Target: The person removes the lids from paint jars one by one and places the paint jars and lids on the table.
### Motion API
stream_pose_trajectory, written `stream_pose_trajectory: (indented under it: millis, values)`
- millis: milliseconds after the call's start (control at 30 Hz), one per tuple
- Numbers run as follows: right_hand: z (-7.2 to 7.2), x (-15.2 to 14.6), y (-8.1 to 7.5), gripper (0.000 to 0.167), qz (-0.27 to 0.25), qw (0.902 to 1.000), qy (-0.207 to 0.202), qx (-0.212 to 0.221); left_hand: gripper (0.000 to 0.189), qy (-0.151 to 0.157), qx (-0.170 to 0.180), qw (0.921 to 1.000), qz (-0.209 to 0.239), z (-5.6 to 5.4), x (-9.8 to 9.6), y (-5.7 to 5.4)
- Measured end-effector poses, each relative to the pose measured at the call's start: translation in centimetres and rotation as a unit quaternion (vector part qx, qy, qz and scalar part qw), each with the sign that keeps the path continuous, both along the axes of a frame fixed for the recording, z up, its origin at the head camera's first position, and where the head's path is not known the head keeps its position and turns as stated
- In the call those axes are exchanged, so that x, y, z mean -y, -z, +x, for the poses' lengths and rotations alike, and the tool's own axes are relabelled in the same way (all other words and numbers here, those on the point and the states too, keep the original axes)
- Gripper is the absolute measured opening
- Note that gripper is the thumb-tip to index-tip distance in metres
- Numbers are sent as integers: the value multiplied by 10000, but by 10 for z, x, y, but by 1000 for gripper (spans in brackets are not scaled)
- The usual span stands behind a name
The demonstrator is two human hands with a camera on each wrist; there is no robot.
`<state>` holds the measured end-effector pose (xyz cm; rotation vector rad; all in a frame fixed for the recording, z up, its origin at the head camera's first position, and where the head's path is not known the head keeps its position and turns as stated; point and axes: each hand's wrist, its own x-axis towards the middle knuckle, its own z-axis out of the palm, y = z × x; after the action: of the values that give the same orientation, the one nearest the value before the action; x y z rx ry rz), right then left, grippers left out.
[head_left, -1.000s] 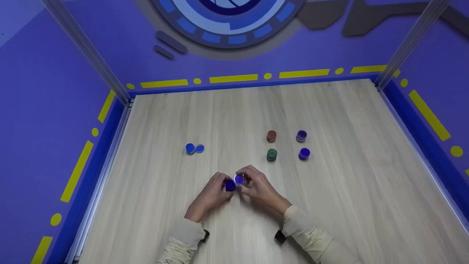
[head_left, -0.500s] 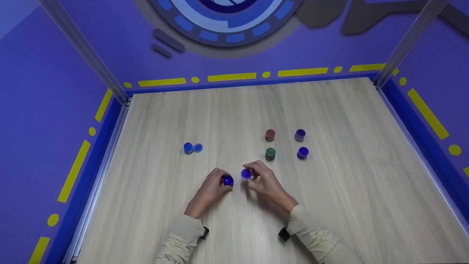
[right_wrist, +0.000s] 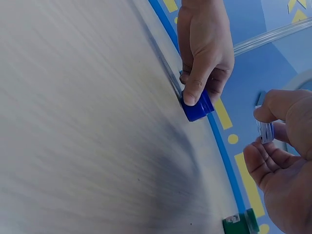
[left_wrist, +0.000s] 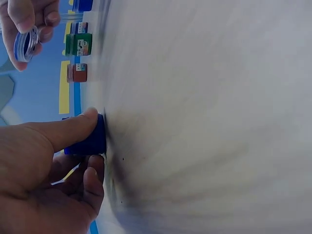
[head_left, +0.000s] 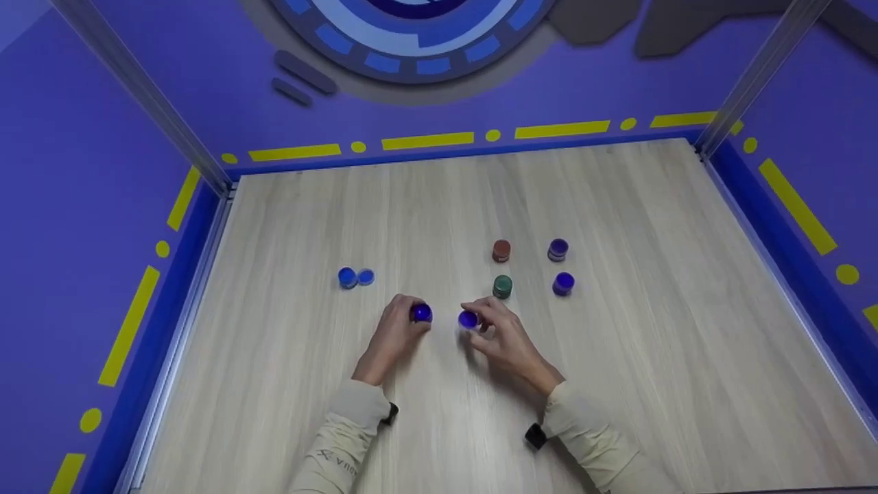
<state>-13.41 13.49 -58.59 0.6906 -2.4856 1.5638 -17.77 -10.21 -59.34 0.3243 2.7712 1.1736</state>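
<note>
Your hands have drawn apart over the last second: your left hand (head_left: 395,326), farther forward now, grips the dark-blue paint jar (head_left: 421,313), and your right hand (head_left: 506,336) pinches a lid (head_left: 468,320) well off its right side, so the jar looks uncapped. The wrist views reveal the lid's clear rim; only the head view shows the lighter-blue jar (head_left: 347,278) ahead and left of your left hand.

The left hand (right_wrist: 206,48) grips a blue jar (right_wrist: 199,109); the right hand (right_wrist: 291,175) pinches a clear lid (right_wrist: 266,130).
</note>
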Motion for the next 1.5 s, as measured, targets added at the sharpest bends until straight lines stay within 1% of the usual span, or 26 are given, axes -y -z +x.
stream_pose_trajectory:
  millis: [133, 300, 467, 633, 733, 867, 1000, 1133, 1267, 1333, 1500]
  values:
    - [0, 0, 0, 47, 3, 9999, 88, 48, 38, -353, 176, 9992, 86, -9, -1, 2]
    - [-1, -2, 0, 46, -92, 9998, 152, -10, 40, -636, 244, 9974, 251, -22, -2, 4]
    - [-5, -4, 1, 47, -84, 9997, 224, -4, 38, -896, 288, 9948, 377, -37, -5, 3]
    - [-7, -4, -3, 46, -69, 9997, 227, 38, 36, -994, 286, 9941, 339, -48, -5, 3]
    - [-9, -3, -6, 44, -123, 9995, 293, -66, 36, -1035, 225, 9938, 328, -55, -5, 3]
    - [-14, 0, -8, 43, -195, 9990, 323, -237, 35, -1167, 114, 9923, 386, -66, -4, 2]
    - [-18, 3, -10, 43, -313, 9986, 300, -303, 37, -1294, 176, 9906, 410, -75, -4, 0]
    - [-22, 6, -14, 43, -352, 9985, 327, -278, 37, -1398, 191, 9892, 403, -80, -3, -1]
    - [-28, 9, -19, 42, -344, 9983, 372, -290, 37, -1438, 230, 9883, 459, -82, -1, -1]
    - [-27, 14, -33, 41, -398, 9980, 404, -285, 36, -1432, 261, 9882, 470, -82, -1, -2]
    - [-27, 24, -68, 38, -631, 9961, 427, -446, 36, -1430, 308, 9884, 413, -84, -1, -2]
